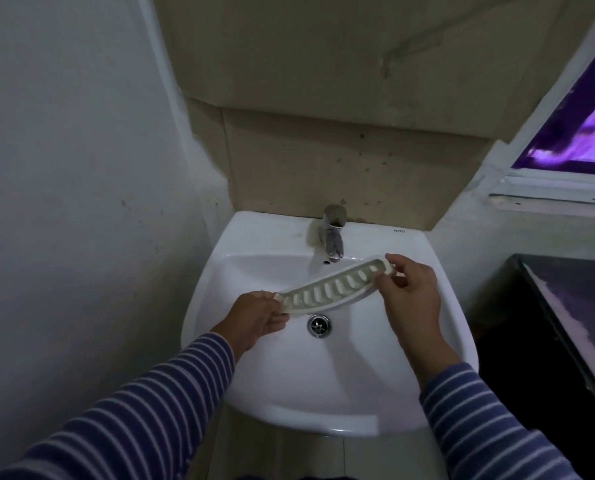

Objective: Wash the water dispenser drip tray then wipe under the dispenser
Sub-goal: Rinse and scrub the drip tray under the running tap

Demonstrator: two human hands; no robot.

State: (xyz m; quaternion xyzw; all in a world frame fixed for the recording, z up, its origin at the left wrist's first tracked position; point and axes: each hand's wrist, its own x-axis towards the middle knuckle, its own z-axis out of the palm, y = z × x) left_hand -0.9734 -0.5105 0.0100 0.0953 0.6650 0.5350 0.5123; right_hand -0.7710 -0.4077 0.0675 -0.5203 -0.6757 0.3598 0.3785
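Over the white sink (216, 344), the slotted drip tray (334, 289) hangs between two hands: the left hand (258, 320) pinches one end, the right hand (407, 292) the other. It looks light, stiff plastic, likely slippery wet, so end grips suit.
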